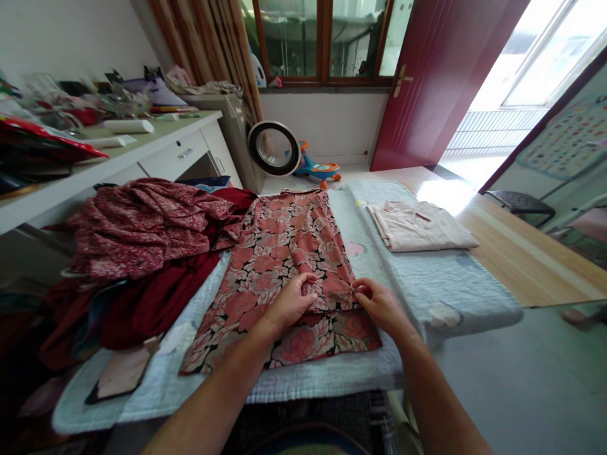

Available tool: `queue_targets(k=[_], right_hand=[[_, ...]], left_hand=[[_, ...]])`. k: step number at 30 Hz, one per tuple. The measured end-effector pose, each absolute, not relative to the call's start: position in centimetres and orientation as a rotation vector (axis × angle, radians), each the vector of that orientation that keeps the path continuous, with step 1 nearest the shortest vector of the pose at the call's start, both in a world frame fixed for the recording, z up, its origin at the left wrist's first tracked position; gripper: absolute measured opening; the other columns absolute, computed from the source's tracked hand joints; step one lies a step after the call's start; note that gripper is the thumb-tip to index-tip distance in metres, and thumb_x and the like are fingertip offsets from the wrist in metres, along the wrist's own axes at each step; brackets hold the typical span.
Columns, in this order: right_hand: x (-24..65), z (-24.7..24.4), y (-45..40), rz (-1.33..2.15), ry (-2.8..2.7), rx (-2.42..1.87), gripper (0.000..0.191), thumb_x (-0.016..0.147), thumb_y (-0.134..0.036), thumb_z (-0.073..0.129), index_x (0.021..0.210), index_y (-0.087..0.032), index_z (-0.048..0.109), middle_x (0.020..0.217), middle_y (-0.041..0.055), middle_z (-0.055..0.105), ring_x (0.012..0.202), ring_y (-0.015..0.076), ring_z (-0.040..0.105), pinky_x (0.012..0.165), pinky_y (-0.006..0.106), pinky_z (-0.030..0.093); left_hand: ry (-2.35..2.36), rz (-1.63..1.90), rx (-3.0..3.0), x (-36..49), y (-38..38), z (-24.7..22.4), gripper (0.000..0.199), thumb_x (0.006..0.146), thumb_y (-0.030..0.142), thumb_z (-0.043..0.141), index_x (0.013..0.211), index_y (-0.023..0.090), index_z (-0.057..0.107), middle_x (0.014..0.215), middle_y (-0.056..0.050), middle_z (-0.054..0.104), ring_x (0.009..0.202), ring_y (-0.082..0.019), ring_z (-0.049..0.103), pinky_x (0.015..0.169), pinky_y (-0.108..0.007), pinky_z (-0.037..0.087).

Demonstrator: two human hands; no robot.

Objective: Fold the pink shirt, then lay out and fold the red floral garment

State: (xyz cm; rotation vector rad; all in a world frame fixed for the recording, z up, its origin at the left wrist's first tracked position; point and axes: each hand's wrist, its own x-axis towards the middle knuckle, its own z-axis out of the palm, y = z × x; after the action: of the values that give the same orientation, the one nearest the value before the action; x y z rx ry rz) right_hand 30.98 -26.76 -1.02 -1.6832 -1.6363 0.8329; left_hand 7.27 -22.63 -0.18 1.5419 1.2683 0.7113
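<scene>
A floral garment (265, 265) in coral, grey and black lies spread on the pale blue quilted cover (351, 379), with one part folded over along its right side. My left hand (294, 300) rests on the folded part, thumb and fingers curled around a pinch of the cloth. At the garment's right edge, my right hand (379, 304) pinches the corner of the folded layer between thumb and fingers. A folded cream shirt (420, 225) lies beyond my right hand. Left of the floral garment is a heap of red patterned cloth (147, 224).
A dark red cloth (161, 303) and a small pink piece (124, 371) lie at left. Behind stand a cluttered white desk (165, 158) and a washing machine with its round door (274, 148) open. A toy car (317, 168) sits near the red door (431, 76).
</scene>
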Motion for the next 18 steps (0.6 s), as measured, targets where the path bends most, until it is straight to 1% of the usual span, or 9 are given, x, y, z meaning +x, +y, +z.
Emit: queue_targets(k=[3, 8, 10, 14, 16, 18], right_hand=[[30.9, -0.7, -27.1, 0.839, -1.615, -1.668, 0.02, 0.081, -0.028, 0.052, 0.096, -0.023, 0.066, 0.075, -0.0004, 0.065, 0.068, 0.0154, 0.056, 0.065, 0.027, 0.041], [30.6, -0.6, -27.3, 0.82, -1.64, -1.691, 0.019, 0.081, -0.029, 0.052, 0.093, -0.023, 0.065, 0.073, -0.0006, 0.063, 0.068, 0.0161, 0.056, 0.066, 0.028, 0.042], [30.5, -0.6, -27.3, 0.803, -1.648, -1.707, 0.019, 0.081, -0.029, 0.051, 0.093, -0.023, 0.065, 0.073, -0.0003, 0.063, 0.07, 0.0166, 0.057, 0.068, 0.029, 0.042], [30.5, -0.2, -27.3, 0.778, -1.633, -1.693, 0.017, 0.083, -0.028, 0.051, 0.094, -0.023, 0.064, 0.075, 0.0006, 0.065, 0.072, 0.0176, 0.058, 0.07, 0.03, 0.042], [30.6, -0.1, -27.4, 0.766, -1.636, -1.687, 0.017, 0.083, -0.027, 0.051, 0.093, -0.023, 0.064, 0.076, 0.0007, 0.065, 0.072, 0.0178, 0.059, 0.07, 0.03, 0.043], [30.7, -0.1, -27.5, 0.74, -1.704, -1.688, 0.014, 0.082, -0.025, 0.052, 0.089, -0.023, 0.064, 0.078, 0.0012, 0.065, 0.074, 0.018, 0.059, 0.072, 0.03, 0.043]], left_hand=[[1.246, 0.727, 1.515, 7.0, -22.8, -0.4, 0.044, 0.072, 0.019, 0.064, 0.117, 0.018, 0.064, 0.101, -0.005, 0.067, 0.083, -0.016, 0.061, 0.077, -0.027, 0.049], [1.234, 0.688, 1.457, 6.6, -23.1, -0.8, 0.044, 0.073, 0.024, 0.066, 0.116, 0.016, 0.066, 0.095, -0.005, 0.068, 0.084, -0.018, 0.062, 0.079, -0.03, 0.051], [1.217, 0.671, 1.451, 6.6, -23.2, -0.7, 0.045, 0.074, 0.024, 0.066, 0.118, 0.016, 0.065, 0.1, -0.006, 0.069, 0.087, -0.018, 0.063, 0.082, -0.031, 0.051], [1.175, 0.726, 1.496, 6.6, -23.5, 0.0, 0.043, 0.077, 0.024, 0.065, 0.12, 0.018, 0.064, 0.114, -0.008, 0.068, 0.099, -0.02, 0.064, 0.087, -0.031, 0.05], [1.171, 0.732, 1.516, 6.4, -23.7, 0.1, 0.043, 0.079, 0.026, 0.064, 0.121, 0.019, 0.064, 0.114, -0.008, 0.069, 0.097, -0.02, 0.064, 0.085, -0.03, 0.051], [1.185, 0.669, 1.565, 5.9, -23.9, 0.2, 0.045, 0.08, 0.028, 0.063, 0.124, 0.02, 0.063, 0.109, -0.007, 0.071, 0.091, -0.02, 0.066, 0.082, -0.03, 0.05]])
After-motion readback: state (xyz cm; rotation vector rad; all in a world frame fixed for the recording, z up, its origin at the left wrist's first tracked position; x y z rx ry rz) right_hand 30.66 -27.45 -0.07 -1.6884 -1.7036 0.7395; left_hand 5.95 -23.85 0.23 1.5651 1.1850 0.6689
